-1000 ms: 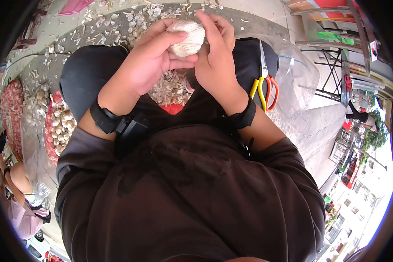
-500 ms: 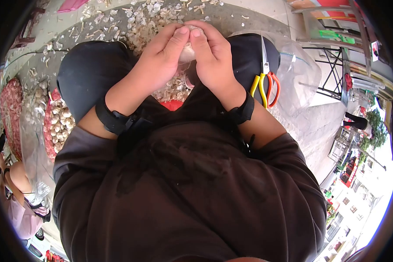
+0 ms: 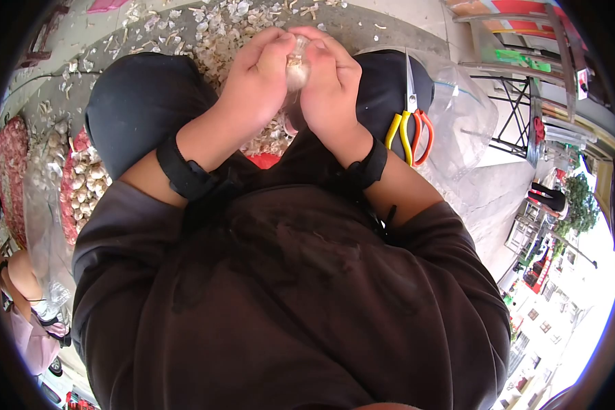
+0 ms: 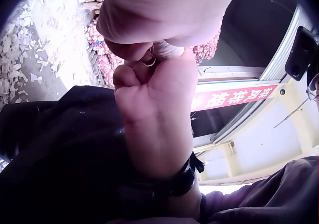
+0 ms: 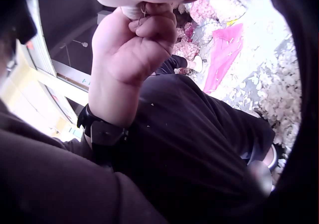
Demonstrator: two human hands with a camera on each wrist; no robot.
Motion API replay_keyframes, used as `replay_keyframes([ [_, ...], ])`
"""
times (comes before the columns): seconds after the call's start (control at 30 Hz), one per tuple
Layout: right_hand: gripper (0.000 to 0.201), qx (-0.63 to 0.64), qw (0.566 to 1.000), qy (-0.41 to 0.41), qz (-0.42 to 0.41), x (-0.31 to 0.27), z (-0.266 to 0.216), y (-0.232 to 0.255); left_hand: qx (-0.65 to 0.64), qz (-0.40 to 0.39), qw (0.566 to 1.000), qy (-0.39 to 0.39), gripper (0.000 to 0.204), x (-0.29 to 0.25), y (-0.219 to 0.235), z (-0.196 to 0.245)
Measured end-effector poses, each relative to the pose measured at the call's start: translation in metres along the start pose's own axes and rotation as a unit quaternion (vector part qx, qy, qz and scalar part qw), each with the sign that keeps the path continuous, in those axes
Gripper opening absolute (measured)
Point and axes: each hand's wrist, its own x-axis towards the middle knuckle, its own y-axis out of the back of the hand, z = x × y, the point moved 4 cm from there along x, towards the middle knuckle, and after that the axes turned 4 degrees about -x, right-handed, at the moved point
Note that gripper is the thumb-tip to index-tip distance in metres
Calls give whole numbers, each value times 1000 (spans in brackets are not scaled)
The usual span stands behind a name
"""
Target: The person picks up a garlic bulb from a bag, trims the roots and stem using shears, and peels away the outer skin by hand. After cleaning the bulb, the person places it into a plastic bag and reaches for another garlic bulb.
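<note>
White and papery, a garlic bulb (image 3: pixel 297 68) sits between the knees, where I have the left hand (image 3: pixel 258 85) and right hand (image 3: pixel 329 85) both clamped round it, fingers curled. Scissors (image 3: pixel 411 102) with yellow and orange handles lie by the right knee (image 3: pixel 383 85); pale peelings (image 3: pixel 219 42) litter the grey ground.

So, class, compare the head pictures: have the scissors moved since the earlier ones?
No, not visibly. Against the right knee, the scissors keep the same place, blades still towards its far edge; both shift slightly together in the picture.
</note>
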Motion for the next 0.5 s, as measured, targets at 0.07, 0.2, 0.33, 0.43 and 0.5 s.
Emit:
replay_keyframes([
  [0.07,29,25,999,-31,12,1,2,0,-19,29,998,45,28,-2,-2,1],
  [0.2,36,-11,998,-54,-12,4,5,0,-17,39,994,97,34,3,1,-1],
  [0.33,38,-52,998,-24,-36,4,-5,-1,41,-18,998,54,42,7,11,-2],
  [0.43,43,-172,983,50,-47,8,-3,0,-98,10,995,4,45,11,6,-4],
  [0.5,46,-255,959,120,-38,11,2,4,-70,-9,996,58,43,6,7,-1],
])
